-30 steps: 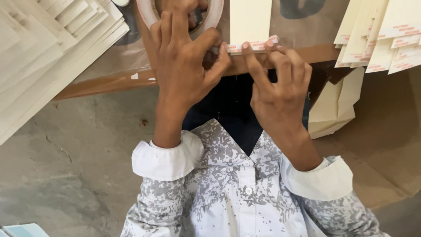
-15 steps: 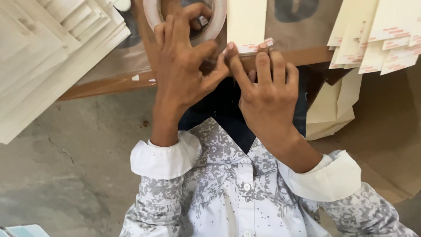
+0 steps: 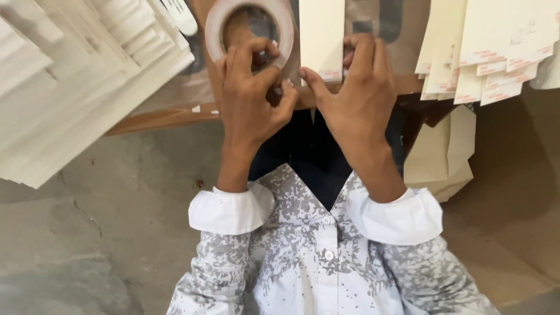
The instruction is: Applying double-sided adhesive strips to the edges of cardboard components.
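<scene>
A white tape roll (image 3: 217, 23) lies on the brown board's near edge. My left hand (image 3: 248, 102) grips its lower rim, fingers through the hole, thumb and forefinger pinched at the tape end. Beside it lies a cream paper piece (image 3: 321, 35) with a printed tape strip along its bottom edge. My right hand (image 3: 356, 93) rests flat over that piece's right side, thumb stretched left under its lower edge toward my left hand. The two thumbs nearly touch.
A fanned stack of cream sheets (image 3: 76, 76) fills the upper left. More cream pieces with taped edges (image 3: 484, 52) overlap at the upper right. Folded cream envelopes (image 3: 443, 151) hang below the board edge on the right. Grey concrete floor (image 3: 87, 233) lies below.
Both hands have shifted together toward the tape roll. My right hand slid left along the paper's lower edge, and the taped strip it was pressing is now mostly covered.
</scene>
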